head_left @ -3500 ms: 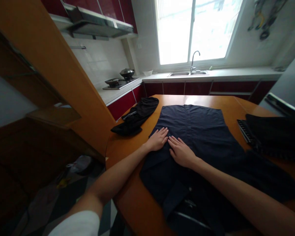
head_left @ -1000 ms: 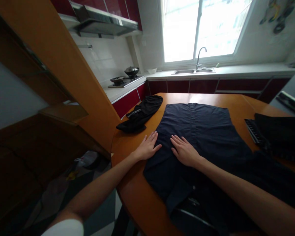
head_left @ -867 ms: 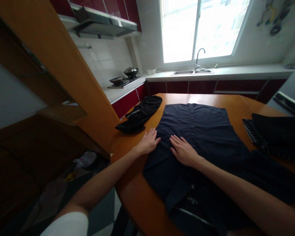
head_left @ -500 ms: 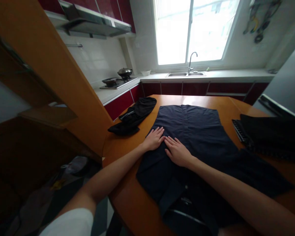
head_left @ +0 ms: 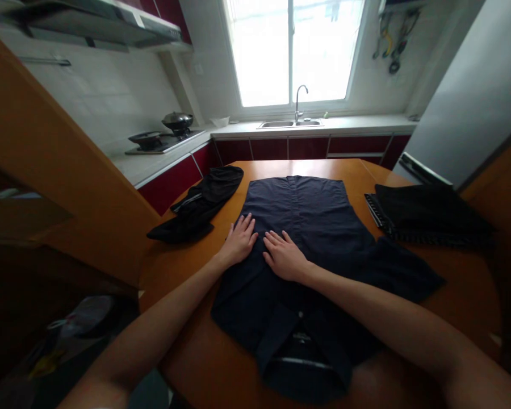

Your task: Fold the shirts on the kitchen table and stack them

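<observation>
A dark navy short-sleeved shirt [head_left: 319, 218] lies spread front side up, its collar [head_left: 306, 375] towards me and its hem at the far end. My left hand [head_left: 239, 241] rests flat on the shirt's left edge, fingers spread. Just right of it, my right hand [head_left: 285, 257] lies palm down on the cloth, fingers stretched out. Neither hand grips the fabric. On the right, one sleeve [head_left: 409, 270] reaches out across the table. My hands are slightly apart.
The shirt is on a round wooden table [head_left: 187, 278]. A crumpled black garment [head_left: 204, 199] lies at its left, a folded dark stack of cloth [head_left: 430, 213] at its right. Beyond are a sink [head_left: 276, 124], a stove with pans [head_left: 147, 140] and a fridge [head_left: 455, 108].
My view has turned to the right, so everything sits further left. My hands have moved slightly apart on the shirt, which still lies spread out.
</observation>
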The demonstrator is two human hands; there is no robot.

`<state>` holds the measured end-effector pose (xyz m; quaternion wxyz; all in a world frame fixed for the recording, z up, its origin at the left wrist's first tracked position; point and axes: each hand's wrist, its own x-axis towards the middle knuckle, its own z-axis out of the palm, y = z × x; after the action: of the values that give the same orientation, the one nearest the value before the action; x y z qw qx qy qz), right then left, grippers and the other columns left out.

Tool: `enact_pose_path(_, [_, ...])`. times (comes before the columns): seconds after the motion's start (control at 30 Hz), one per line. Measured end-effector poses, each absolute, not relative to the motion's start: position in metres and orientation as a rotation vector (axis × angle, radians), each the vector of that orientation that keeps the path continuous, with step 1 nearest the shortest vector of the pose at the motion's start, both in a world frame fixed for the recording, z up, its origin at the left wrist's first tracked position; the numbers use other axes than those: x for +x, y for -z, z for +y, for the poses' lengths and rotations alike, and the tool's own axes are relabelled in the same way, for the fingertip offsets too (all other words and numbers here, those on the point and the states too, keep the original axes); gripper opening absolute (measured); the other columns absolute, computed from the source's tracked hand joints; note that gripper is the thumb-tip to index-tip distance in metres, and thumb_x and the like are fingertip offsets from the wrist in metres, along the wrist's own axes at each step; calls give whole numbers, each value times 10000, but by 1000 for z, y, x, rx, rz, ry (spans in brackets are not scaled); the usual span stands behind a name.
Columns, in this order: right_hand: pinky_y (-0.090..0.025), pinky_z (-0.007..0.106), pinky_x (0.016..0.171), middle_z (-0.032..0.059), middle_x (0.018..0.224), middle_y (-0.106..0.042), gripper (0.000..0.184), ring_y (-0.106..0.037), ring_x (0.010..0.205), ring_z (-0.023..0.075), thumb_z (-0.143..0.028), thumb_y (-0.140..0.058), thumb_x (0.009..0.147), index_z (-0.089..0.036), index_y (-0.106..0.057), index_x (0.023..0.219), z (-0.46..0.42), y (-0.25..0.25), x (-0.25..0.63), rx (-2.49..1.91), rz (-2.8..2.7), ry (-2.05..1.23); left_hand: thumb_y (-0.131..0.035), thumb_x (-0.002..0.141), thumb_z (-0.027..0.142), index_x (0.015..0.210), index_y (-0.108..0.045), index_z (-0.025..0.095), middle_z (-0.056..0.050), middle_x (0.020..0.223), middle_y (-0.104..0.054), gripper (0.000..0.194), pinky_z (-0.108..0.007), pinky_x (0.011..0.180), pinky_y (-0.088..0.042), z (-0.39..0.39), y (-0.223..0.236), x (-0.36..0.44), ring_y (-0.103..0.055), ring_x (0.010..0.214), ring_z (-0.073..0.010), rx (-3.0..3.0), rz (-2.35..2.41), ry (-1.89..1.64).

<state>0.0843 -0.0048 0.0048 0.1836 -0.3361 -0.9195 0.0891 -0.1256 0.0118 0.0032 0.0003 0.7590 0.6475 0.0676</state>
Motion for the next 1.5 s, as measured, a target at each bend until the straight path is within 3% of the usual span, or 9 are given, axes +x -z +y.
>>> enact_pose_path(0.13, [-218,493,1221,174,1543,-452,511,-345,1476,251,-343,-299,1049,-88,-504,1441,-3,-6,85,-993,-2539,-263,-307,1031,381,1546,-357,142,-151,1646,-248,571,-649,1181,-202,14,-7,-140,-184,1525,-363,2290,2203,-249])
enact_pose_path(0.23, [-221,473,1226,153,1561,-432,497,-318,1490,237,-306,-360,1027,-105,-480,1465,-3,-6,85,-911,-2541,-279,-318,1007,293,1518,-381,62,-198,1618,-299,564,-611,1195,-221,17,-13,-149,-246,1509,-357,2233,2287,-327])
enact_pose_path(0.33, [-225,470,1226,131,1554,-451,474,-328,1485,236,-294,-398,1009,-125,-521,1434,-3,-6,85,-801,-2604,-288,-304,989,243,1497,-412,48,-178,1602,-347,555,-518,1226,-230,17,-16,-146,-282,1505,-291,2301,2148,-463])
enact_pose_path(0.47, [-249,487,1214,142,1517,-497,465,-376,1460,254,-293,-383,1015,-111,-543,1411,-3,-6,86,-800,-2618,-302,-268,1002,272,1515,-407,117,-105,1611,-355,553,-401,1233,-254,12,-11,-132,-280,1508,-194,2414,1749,-487])
enact_pose_path(0.77, [-261,482,1209,143,1513,-502,483,-392,1451,259,-288,-395,1006,-115,-513,1442,-2,-7,86,-803,-2610,-342,-255,1038,401,1567,-316,142,-119,1647,-249,592,-467,1230,-182,11,-2,-133,-182,1537,-236,2477,1721,-160])
enact_pose_path(1.23, [-274,482,1203,140,1511,-506,461,-400,1446,249,-279,-401,1003,-130,-526,1421,-2,-8,86,-799,-2615,-337,-244,1037,520,1573,-301,120,-149,1646,-236,672,-541,1220,-177,15,5,-131,-178,1536,-296,2288,2084,-149])
enact_pose_path(1.5, [-275,485,1203,143,1515,-500,451,-398,1447,250,-283,-411,1003,-118,-546,1400,-2,-6,86,-810,-2622,-320,-213,1047,459,1563,-317,128,-152,1652,-215,621,-631,1187,-191,20,5,-153,-181,1530,-337,2138,2200,-169])
